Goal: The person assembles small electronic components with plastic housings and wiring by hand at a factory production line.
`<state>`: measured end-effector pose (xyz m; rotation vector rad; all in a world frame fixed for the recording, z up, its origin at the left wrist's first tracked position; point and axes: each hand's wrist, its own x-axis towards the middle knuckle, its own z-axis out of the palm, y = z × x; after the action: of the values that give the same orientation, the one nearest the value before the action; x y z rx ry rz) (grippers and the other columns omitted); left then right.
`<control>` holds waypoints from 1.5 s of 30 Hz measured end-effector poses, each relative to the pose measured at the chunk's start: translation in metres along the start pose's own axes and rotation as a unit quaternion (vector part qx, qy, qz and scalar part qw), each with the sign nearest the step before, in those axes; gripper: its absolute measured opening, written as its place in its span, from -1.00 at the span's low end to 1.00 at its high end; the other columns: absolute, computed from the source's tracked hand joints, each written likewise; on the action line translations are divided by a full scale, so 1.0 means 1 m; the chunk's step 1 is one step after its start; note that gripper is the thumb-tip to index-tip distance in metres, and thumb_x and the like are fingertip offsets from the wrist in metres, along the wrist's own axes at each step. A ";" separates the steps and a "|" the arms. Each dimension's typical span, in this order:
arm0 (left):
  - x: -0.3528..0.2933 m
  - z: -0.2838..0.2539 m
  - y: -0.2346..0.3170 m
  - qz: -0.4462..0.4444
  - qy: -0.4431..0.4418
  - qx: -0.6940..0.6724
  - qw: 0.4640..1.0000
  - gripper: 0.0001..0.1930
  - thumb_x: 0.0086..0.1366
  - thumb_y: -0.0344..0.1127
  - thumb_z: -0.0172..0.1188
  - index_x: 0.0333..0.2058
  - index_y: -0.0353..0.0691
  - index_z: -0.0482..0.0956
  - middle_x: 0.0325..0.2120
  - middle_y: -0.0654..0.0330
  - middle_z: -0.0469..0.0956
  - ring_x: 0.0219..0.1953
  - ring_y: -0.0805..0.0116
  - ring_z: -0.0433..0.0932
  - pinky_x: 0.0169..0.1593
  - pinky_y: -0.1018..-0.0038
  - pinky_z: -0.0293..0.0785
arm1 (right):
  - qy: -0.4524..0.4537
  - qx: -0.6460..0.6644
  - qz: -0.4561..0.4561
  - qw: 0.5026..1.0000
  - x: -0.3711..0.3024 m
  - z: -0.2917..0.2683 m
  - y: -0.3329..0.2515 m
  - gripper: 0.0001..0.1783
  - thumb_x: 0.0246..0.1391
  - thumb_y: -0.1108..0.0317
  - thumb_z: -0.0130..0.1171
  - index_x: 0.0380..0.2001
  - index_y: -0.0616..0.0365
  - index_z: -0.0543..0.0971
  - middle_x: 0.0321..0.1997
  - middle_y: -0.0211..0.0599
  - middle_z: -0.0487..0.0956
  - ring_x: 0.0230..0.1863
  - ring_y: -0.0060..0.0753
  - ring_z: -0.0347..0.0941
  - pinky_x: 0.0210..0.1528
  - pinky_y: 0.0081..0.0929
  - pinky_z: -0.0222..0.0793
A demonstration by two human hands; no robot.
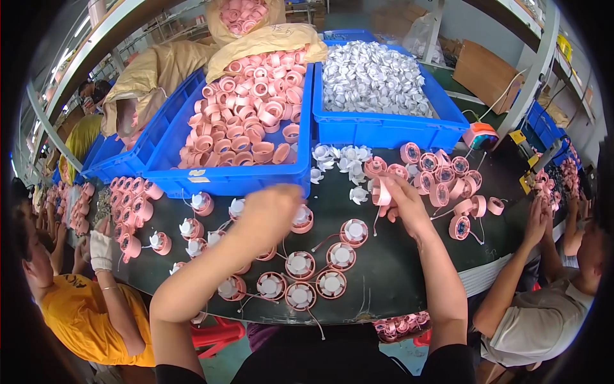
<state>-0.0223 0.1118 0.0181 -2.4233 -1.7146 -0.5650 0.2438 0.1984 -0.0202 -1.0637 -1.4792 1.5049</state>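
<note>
My right hand (pixel 407 201) pinches a pink ring-shaped fan housing (pixel 380 193) between thumb and fingers, a little above the dark table. My left hand (pixel 272 211) is smeared by motion in front of the blue tray of pink rings, and its fingers cannot be made out. Around and below the left hand lie several small pink fans with white blades (pixel 300 264), some with thin wires trailing. Loose white fan blades (pixel 350 160) form a small heap between the hands. Beyond the right hand sit pink housings with motors and wires (pixel 441 176).
Two blue trays stand at the back: one with pink rings (pixel 246 121), one with white blades (pixel 374 80). More pink housings (pixel 131 205) are stacked at the left. A person in yellow (pixel 83 313) sits left, another in grey (pixel 550 313) right. A red-and-white device (pixel 480 136) stands behind.
</note>
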 end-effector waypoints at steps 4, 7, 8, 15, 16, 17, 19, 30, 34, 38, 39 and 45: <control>0.062 0.070 0.050 0.056 -0.041 -0.046 0.997 -0.76 0.14 -0.21 0.18 -0.32 -0.27 0.51 -0.39 0.10 0.55 -0.34 0.16 0.56 -0.32 0.28 0.53 | 0.044 -0.008 -0.034 0.998 0.004 -0.005 0.006 -0.53 0.21 0.07 -0.06 0.03 0.19 0.40 -0.43 -0.37 0.53 -0.61 -0.63 0.41 -0.70 -0.78 0.18; 0.086 0.104 0.055 -0.048 -0.128 -0.026 0.990 -0.66 0.08 -0.14 0.24 -0.29 -0.30 0.50 -0.23 0.02 0.49 -0.20 0.13 0.52 -0.23 0.28 0.52 | 0.047 -0.004 -0.033 0.998 0.000 -0.001 0.002 -0.55 0.19 0.13 0.00 0.04 0.19 0.40 -0.43 -0.37 0.53 -0.59 -0.62 0.44 -0.71 -0.77 0.20; 0.090 0.116 0.056 -0.078 -0.137 -0.037 0.987 -0.62 0.06 -0.12 0.27 -0.27 -0.31 0.50 -0.17 -0.02 0.46 -0.14 0.10 0.50 -0.19 0.28 0.52 | 0.055 -0.019 -0.053 0.997 0.000 -0.003 0.005 -0.56 0.18 0.16 0.01 0.04 0.19 0.39 -0.43 -0.37 0.53 -0.58 -0.61 0.44 -0.71 -0.77 0.21; 0.078 0.111 0.047 -0.110 -0.072 -0.227 0.965 -0.55 -0.10 -0.38 0.39 -0.26 -0.28 0.35 -0.25 -0.04 0.48 -0.13 0.01 0.49 -0.13 0.19 0.46 | 0.035 -0.038 -0.108 0.993 -0.006 0.003 0.012 -0.53 0.01 0.42 0.21 0.02 0.15 0.35 -0.15 -0.26 0.47 -0.42 -0.62 0.50 -0.67 -0.78 0.25; 0.077 0.101 0.047 -0.157 -0.103 -0.256 0.948 -0.56 -0.08 -0.37 0.37 -0.25 -0.29 0.35 -0.29 -0.07 0.52 -0.20 0.01 0.54 -0.18 0.23 0.48 | 0.031 -0.037 -0.124 0.991 -0.008 0.007 0.011 -0.51 0.00 0.44 0.21 0.02 0.14 0.33 -0.14 -0.28 0.45 -0.40 -0.64 0.48 -0.65 -0.77 0.27; 0.072 0.103 0.042 -0.141 -0.042 -0.309 0.940 -0.56 -0.08 -0.38 0.36 -0.23 -0.32 0.36 -0.34 -0.12 0.53 -0.24 -0.04 0.55 -0.18 0.21 0.47 | 0.024 -0.037 -0.124 0.991 -0.011 0.010 0.008 -0.49 -0.03 0.49 0.22 0.02 0.11 0.31 -0.14 -0.31 0.43 -0.37 -0.65 0.45 -0.57 -0.75 0.34; 0.063 0.095 0.035 -0.138 0.028 -0.378 0.915 -0.56 -0.01 -0.40 0.30 -0.14 -0.36 0.39 -0.40 -0.09 0.56 -0.28 0.04 0.59 -0.21 0.30 0.53 | 0.024 -0.011 -0.146 0.989 -0.017 0.022 0.002 -0.45 -0.05 0.52 0.24 0.04 0.11 0.31 -0.12 -0.30 0.44 -0.33 -0.64 0.44 -0.49 -0.73 0.38; 0.005 0.031 0.050 -0.277 -0.035 -0.773 0.569 -0.51 0.32 -0.44 -0.07 0.22 -0.22 0.13 -0.04 0.19 0.38 0.00 0.48 0.39 0.12 0.52 0.34 | -0.019 -0.168 -0.333 0.928 -0.034 0.053 -0.007 -0.39 -0.20 0.49 0.33 0.01 0.10 0.38 0.11 -0.25 0.37 -0.18 -0.56 0.43 -0.49 -0.72 0.39; -0.003 0.032 0.052 -0.206 0.008 -0.664 0.718 -0.46 0.30 -0.46 -0.03 0.24 -0.30 0.08 0.03 0.11 0.37 -0.05 0.47 0.41 0.04 0.55 0.33 | -0.015 -0.240 -0.404 0.882 -0.038 0.054 -0.015 -0.39 -0.22 0.46 0.37 -0.01 0.13 0.40 0.09 -0.13 0.39 -0.07 -0.33 0.45 -0.32 -0.55 0.47; -0.009 0.039 0.053 -0.142 0.041 -0.605 0.783 -0.43 0.28 -0.50 -0.03 0.25 -0.32 0.04 0.09 0.02 0.35 -0.06 0.42 0.43 0.03 0.54 0.32 | -0.011 -0.275 -0.447 0.851 -0.042 0.056 -0.016 -0.37 -0.24 0.43 0.39 -0.02 0.17 0.40 0.08 0.01 0.40 0.04 -0.09 0.43 -0.07 -0.35 0.45; -0.011 0.039 0.054 -0.142 0.041 -0.605 0.782 -0.43 0.28 -0.50 -0.03 0.25 -0.32 0.04 0.09 0.02 0.35 -0.06 0.42 0.43 0.03 0.54 0.32 | -0.006 -0.260 -0.428 0.866 -0.043 0.057 -0.015 -0.37 -0.24 0.44 0.39 -0.01 0.17 0.40 0.08 0.02 0.40 0.04 -0.08 0.43 -0.05 -0.34 0.44; -0.014 0.032 0.062 -0.118 0.068 -0.620 0.773 -0.40 0.27 -0.59 -0.11 0.28 -0.27 -0.01 0.10 -0.01 0.35 0.00 0.35 0.43 0.07 0.52 0.29 | -0.023 -0.223 -0.423 0.878 -0.041 0.054 -0.010 -0.36 -0.25 0.45 0.40 -0.01 0.17 0.39 0.08 0.04 0.40 0.05 -0.05 0.42 -0.01 -0.31 0.41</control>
<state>0.0385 0.0878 -0.0097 -2.5826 -1.8500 -2.4932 0.2082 0.1414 -0.0095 -0.4675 -2.0165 0.5785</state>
